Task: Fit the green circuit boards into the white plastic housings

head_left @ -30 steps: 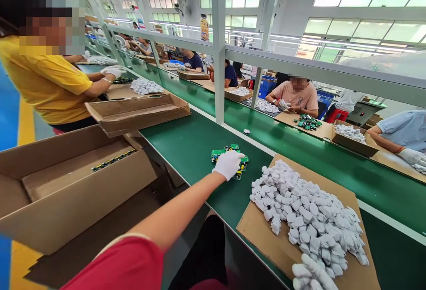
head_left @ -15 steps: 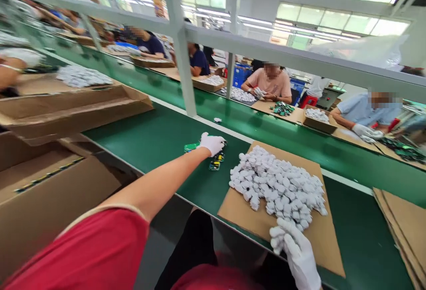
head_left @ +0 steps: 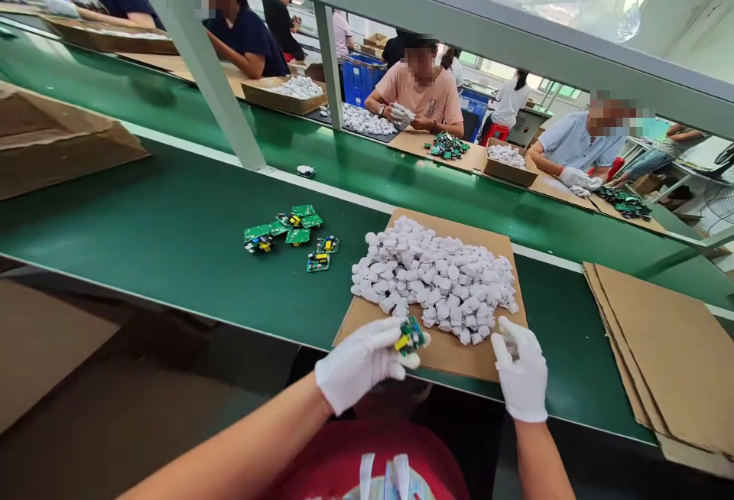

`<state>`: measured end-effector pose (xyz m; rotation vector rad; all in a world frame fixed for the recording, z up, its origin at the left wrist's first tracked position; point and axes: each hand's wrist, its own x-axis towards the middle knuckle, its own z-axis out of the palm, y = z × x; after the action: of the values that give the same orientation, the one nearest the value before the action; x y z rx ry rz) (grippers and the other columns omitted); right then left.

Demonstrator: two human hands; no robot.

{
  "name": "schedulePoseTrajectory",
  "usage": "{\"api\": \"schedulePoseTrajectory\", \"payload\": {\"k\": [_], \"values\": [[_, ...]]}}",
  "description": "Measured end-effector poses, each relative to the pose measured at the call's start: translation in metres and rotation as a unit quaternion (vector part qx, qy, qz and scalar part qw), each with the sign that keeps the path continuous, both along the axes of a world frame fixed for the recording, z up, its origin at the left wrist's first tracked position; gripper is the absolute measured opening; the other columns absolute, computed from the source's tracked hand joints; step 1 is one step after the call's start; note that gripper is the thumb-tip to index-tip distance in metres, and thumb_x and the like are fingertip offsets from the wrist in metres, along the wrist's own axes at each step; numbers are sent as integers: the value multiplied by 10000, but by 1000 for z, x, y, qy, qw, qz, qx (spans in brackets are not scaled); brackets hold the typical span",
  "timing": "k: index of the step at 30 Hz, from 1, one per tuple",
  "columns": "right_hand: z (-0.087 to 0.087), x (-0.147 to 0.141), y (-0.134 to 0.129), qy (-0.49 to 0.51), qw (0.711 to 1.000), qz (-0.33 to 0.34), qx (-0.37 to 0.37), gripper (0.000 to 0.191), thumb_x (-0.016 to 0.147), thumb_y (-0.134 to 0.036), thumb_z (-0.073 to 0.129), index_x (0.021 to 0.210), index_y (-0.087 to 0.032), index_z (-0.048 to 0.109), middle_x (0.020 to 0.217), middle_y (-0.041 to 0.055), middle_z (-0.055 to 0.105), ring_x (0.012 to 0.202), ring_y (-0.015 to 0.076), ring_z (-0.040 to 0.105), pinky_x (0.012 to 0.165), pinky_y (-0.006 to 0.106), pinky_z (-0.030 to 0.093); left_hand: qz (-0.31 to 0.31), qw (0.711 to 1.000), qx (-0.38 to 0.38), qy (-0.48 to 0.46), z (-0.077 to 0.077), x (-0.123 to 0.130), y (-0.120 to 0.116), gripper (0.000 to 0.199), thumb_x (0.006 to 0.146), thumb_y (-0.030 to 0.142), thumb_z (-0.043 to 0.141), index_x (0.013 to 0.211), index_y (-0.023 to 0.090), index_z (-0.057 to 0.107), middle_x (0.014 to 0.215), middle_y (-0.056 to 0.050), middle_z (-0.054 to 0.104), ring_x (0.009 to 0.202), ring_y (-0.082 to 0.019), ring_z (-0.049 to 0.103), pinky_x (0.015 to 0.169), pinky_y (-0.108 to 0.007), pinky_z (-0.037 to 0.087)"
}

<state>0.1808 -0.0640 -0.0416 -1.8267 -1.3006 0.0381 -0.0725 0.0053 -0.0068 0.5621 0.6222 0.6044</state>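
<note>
Gloved hands over a green workbench (head_left: pixel 189 255)
Left hand (head_left: pixel 367 355) pinches a circuit board (head_left: pixel 409 337); right hand's (head_left: pixel 521 368) fingers curl loosely; co-workers sit opposite.

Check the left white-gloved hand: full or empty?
Full. The left white-gloved hand holds a small green circuit board, which shows at its fingers with a yellow component facing the camera.

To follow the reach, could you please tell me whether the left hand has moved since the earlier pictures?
Yes, the left hand has come from the green boards to the near left corner of the cardboard sheet.
</note>
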Motion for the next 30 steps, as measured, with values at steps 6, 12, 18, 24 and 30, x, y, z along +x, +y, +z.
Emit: {"api": "schedulePoseTrajectory", "payload": {"k": [6, 12, 18, 24, 30], "values": [[-6, 5, 23, -90, 991, 11, -99, 441, 724, -392, 626, 1096, -156, 605, 1000, 105, 615, 868, 243, 586, 778, 377, 467, -77, 995, -49, -32, -23, 29, -8, 268, 775, 272, 635, 982, 131, 540, 971, -140, 675, 659, -158, 676, 509, -202, 501], [-13, 12, 15, -6, 993, -36, -111, 320, 775, -368, 553, 1005, -145, 563, 744, 35, 651, 604, 166, 603, 589, 277, 465, -76, 996, -42, -34, -34, 33, 0, 264, 773, 260, 642, 977, 133, 534, 946, -119, 677, 658, -154, 678, 501, -195, 498], [-10, 27, 19, -29, 991, -95, -92, 317, 736, -454, 575, 880, -176, 630, 799, 63, 636, 755, 236, 599, 658, 323, 415, -83, 995, -46, -32, -36, 31, 0, 247, 784, 256, 631, 970, 133, 526, 982, -130, 669, 682, -165, 681, 518, -209, 506], [-2, 38, 26, 12, 994, -109, -19, 308, 686, -447, 613, 840, -183, 645, 960, 102, 569, 864, 245, 545, 739, 352, 405, -88, 995, -49, -17, -34, 31, -1, 258, 779, 251, 635, 970, 131, 511, 999, -145, 661, 692, -174, 678, 527, -219, 502], [1, 48, 22, 184, 977, -98, 45, 321, 769, -476, 541, 892, -180, 547, 791, 33, 560, 674, 164, 540, 590, 301, 435, -92, 995, -36, -9, -32, 32, -1, 267, 768, 269, 646, 955, 123, 522, 1018, -147, 650, 682, -159, 662, 521, -222, 503]]}}
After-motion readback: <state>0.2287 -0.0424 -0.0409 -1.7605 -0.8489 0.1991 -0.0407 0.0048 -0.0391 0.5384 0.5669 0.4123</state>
